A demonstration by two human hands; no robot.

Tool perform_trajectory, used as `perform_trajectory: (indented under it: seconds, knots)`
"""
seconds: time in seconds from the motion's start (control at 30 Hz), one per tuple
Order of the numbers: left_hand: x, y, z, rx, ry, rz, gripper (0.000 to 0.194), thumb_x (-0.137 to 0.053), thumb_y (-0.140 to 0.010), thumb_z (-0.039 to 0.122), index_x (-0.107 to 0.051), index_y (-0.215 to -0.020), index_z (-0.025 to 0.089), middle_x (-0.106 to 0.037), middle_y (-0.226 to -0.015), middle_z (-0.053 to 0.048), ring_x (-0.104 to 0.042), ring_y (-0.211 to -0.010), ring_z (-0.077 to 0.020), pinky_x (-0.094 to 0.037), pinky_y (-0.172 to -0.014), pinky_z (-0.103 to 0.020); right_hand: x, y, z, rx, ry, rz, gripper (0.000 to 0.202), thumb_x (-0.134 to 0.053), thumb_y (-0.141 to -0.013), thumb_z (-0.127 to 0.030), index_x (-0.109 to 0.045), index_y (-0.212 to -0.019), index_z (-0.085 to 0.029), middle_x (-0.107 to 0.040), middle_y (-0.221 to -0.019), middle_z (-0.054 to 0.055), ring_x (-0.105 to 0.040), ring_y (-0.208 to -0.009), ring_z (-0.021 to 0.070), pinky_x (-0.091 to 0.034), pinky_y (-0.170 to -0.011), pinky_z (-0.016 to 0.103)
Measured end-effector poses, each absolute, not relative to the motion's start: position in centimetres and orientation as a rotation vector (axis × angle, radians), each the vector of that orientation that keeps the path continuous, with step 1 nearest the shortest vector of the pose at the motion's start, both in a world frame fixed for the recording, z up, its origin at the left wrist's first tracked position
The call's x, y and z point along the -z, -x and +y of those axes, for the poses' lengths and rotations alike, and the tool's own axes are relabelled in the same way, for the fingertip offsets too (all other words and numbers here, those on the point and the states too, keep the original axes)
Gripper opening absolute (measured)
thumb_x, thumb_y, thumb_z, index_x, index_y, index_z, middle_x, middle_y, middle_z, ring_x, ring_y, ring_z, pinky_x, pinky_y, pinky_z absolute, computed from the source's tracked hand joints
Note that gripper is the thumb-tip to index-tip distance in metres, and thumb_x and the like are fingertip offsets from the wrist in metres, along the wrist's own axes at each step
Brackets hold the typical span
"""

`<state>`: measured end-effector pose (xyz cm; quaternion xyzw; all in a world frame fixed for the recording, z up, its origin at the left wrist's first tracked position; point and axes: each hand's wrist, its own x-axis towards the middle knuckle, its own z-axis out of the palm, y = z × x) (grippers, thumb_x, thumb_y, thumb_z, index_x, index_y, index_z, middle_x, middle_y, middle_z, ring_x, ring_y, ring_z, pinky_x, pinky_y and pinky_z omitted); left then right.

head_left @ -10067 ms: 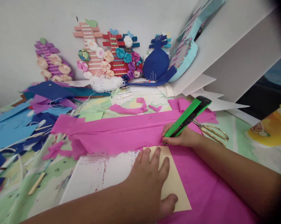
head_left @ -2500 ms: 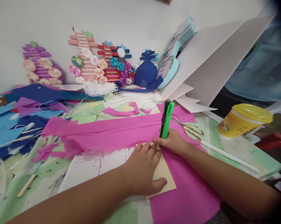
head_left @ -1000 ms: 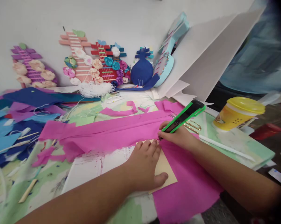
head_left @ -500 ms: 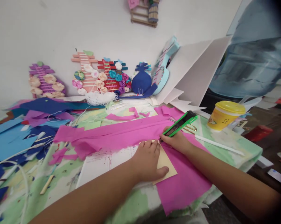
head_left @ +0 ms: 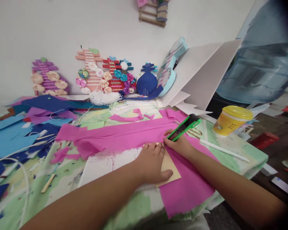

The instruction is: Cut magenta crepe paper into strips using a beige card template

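Note:
My left hand [head_left: 152, 164] lies flat on a pale yellow card [head_left: 171, 167], fingers stretched out and thumb apart. Under the card spreads a sheet of bright pink material [head_left: 187, 191], which also reaches across to the left. A green and black utility knife [head_left: 183, 127] is gripped in my right hand [head_left: 179, 143], its tip down at the card's upper edge, close to my left fingertips. Whether the blade touches the pink sheet is hidden. A white board with dark scratches [head_left: 98, 169] lies beneath, left of my left hand.
Gold-handled scissors [head_left: 195, 131] and a white strip [head_left: 225, 150] lie right of the knife. A yellow lidded cup [head_left: 232, 121] stands near the right edge. Blue scraps [head_left: 10, 134] and cords cover the left. Decorated instrument-shaped crafts [head_left: 114, 75] lean on the wall.
The view has shifted slightly. My right hand and the knife stay at nearly the same spot by the card's upper edge; my left hand stays pressed on the card.

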<state>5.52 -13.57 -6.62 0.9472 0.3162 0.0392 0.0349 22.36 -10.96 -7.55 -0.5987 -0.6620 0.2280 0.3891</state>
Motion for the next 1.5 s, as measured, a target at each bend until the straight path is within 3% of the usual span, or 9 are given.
perform_trajectory:
  seconds: [0.07,0.27,0.53,0.8,1.23,1.5]
  knots:
    - [6.55,-5.55,-13.57,-0.116,-2.903,0.980,0.078,-0.030,-0.075,0.060,-0.031,-0.129,0.003,-0.032,-0.133,-0.020,-0.030,-0.117,-0.0329,-0.022,-0.095,-0.044,7.38,-22.45,-11.08,-0.594,1.494,-1.698,0.017,-0.052,-0.066,-0.029,-0.051,-0.080,-0.019,-0.052,-0.064,-0.003,-0.050,-0.059,0.0118,-0.040,-0.059,0.026]
    - [6.54,-5.47,-13.56,-0.119,-2.889,0.978,0.079,-0.031,-0.075,0.060,-0.030,-0.130,0.004,-0.032,-0.133,-0.019,-0.030,-0.117,-0.0331,-0.022,-0.095,-0.045,6.63,-22.72,-11.35,-0.588,1.477,-1.810,0.026,-0.058,-0.063,-0.038,-0.041,-0.062,-0.019,-0.046,-0.055,-0.004,-0.045,-0.054,0.0112,-0.035,-0.052,0.025]
    - [6.51,-5.39,-13.50,-0.108,-2.882,0.968,0.078,-0.031,-0.075,0.060,-0.029,-0.130,0.005,-0.030,-0.134,-0.019,-0.028,-0.118,-0.0326,-0.020,-0.095,-0.045,6.77,-22.60,-11.36,-0.472,1.561,-1.796,0.029,-0.052,-0.069,-0.045,-0.039,-0.060,-0.020,-0.048,-0.053,-0.003,-0.046,-0.052,0.0121,-0.036,-0.051,0.026]
    - [6.66,-5.46,-13.48,-0.128,-2.887,0.974,0.078,-0.030,-0.075,0.060,-0.030,-0.130,0.004,-0.032,-0.133,-0.019,-0.029,-0.117,-0.0333,-0.021,-0.094,-0.045,6.49,-22.28,-11.45,-0.471,1.602,-1.776,0.026,-0.048,-0.072,-0.042,-0.038,-0.059,-0.021,-0.051,-0.055,-0.002,-0.048,-0.054,0.0135,-0.037,-0.053,0.026]
    - [6.33,-5.48,-13.66,-0.156,-2.875,0.979,0.074,-0.034,-0.074,0.058,-0.033,-0.127,0.006,-0.039,-0.128,-0.018,-0.034,-0.112,-0.0322,-0.023,-0.094,-0.044,6.82,-21.95,-11.17,-0.516,1.576,-1.825,0.024,-0.046,-0.069,-0.034,-0.032,-0.056,-0.021,-0.040,-0.050,-0.005,-0.041,-0.049,0.0104,-0.031,-0.048,0.024]
    - [6.43,-5.42,-13.61,-0.108,-2.863,0.983,0.077,-0.031,-0.075,0.059,-0.031,-0.130,0.005,-0.029,-0.135,-0.018,-0.026,-0.120,-0.0334,-0.020,-0.096,-0.046,6.90,-22.79,-10.97,-0.600,1.510,-1.708,0.017,-0.049,-0.068,-0.030,-0.040,-0.058,-0.020,-0.047,-0.055,-0.004,-0.047,-0.056,0.0117,-0.037,-0.056,0.025]
